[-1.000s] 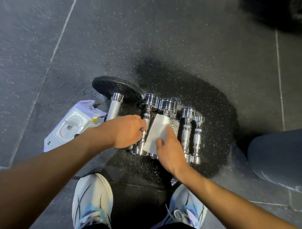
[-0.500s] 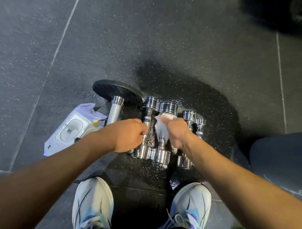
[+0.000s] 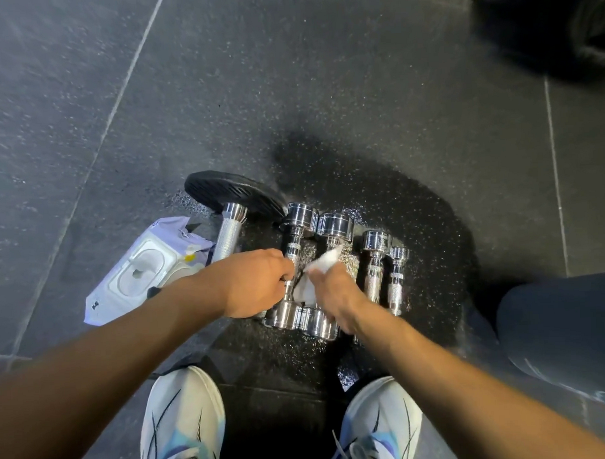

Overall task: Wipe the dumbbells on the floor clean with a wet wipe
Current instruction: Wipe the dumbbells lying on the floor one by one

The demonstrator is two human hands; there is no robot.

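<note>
Several chrome dumbbells lie side by side on the dark rubber floor. My left hand (image 3: 251, 282) grips the handle of the leftmost small dumbbell (image 3: 296, 226). My right hand (image 3: 334, 293) holds a white wet wipe (image 3: 318, 270) wrapped round the handle of the second dumbbell (image 3: 335, 226). Two thinner dumbbells (image 3: 376, 257) (image 3: 397, 274) lie just right of my right hand. A longer bar (image 3: 227, 237) with a black plate (image 3: 231, 195) lies to the left.
A white and lilac wet wipe pack (image 3: 141, 269) with its lid open sits on the floor at the left. My two white shoes (image 3: 182, 422) (image 3: 380, 422) stand just below the dumbbells. A grey padded object (image 3: 565, 330) is at the right, dark equipment (image 3: 578, 24) top right.
My right hand went from pressing the flat wipe on the dumbbell to closing it round the handle, then slid back down the handle toward me. My left hand stayed put.
</note>
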